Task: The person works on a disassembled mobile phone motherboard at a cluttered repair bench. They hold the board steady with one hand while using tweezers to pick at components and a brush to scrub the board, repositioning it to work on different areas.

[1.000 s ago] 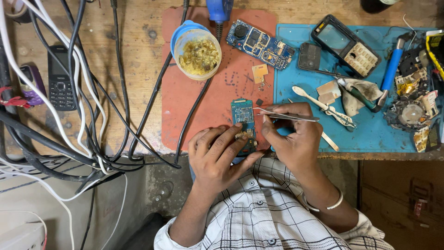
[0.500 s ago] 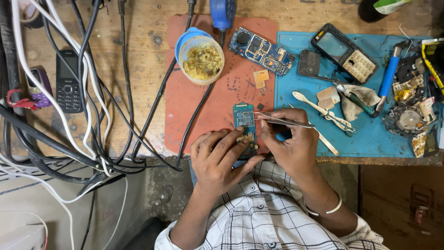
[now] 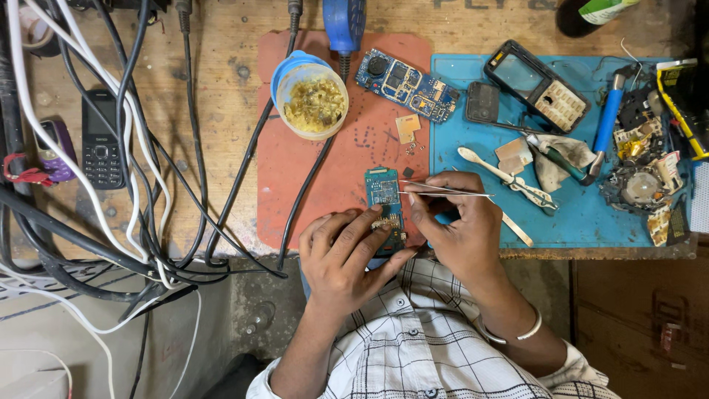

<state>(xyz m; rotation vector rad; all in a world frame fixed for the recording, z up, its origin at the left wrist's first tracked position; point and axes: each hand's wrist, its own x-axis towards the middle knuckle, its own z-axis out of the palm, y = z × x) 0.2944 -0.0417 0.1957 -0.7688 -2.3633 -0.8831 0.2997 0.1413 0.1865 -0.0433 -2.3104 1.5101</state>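
Left hand point(image 3: 343, 255) pins a small teal circuit board point(image 3: 385, 201) on the red mat point(image 3: 310, 177), fingers point(image 3: 365, 225) pressed on its lower end at the desk point(image 3: 214, 111) front edge. Right hand point(image 3: 458, 225) pinches metal tweezers point(image 3: 443, 191), held flat, tips at the board's right edge, 3 o'clock side. Board is bare, out of any housing. A second, blue board point(image 3: 406, 85) lies at 12 o'clock; phone front housing with keypad point(image 3: 535, 85) sits on the blue mat point(image 3: 576, 214) at 1 o'clock. Tub of yellowish flux-like paste point(image 3: 314, 103) at 11 o'clock. Looks like mid-repair: phone stripped, board work under way, reassembly not begun. Tiny loose parts point(image 3: 408, 140) lie above the board. Black keypad phone point(image 3: 101, 148) lies among cables point(image 3: 148, 214) at 9 o'clock.
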